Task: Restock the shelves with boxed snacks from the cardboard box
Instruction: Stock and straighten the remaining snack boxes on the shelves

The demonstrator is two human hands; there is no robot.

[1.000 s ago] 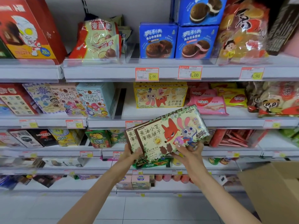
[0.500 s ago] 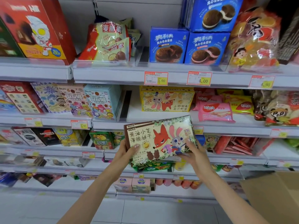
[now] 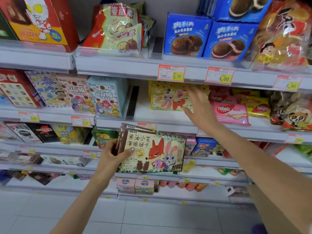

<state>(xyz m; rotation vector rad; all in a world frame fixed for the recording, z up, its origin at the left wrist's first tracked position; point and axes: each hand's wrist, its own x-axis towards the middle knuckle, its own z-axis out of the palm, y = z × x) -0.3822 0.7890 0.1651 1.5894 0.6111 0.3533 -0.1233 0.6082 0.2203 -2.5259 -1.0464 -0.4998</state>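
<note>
Left grip (image 3: 111, 159) clasps snack boxes (image 3: 152, 152) by their left edge — right grip (image 3: 200, 108) spread before shelved box (image 3: 165, 100)

Bright even light; wide-angle bowing at edges; right hand (image 3: 200, 108) motion-blurred.

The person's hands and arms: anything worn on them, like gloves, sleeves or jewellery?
Nothing shows. The left hand and right hand are gloveless; the left forearm and right forearm are bare, no sleeve, watch or bracelet in view. No rings visible, though the right hand is blurred.
</note>
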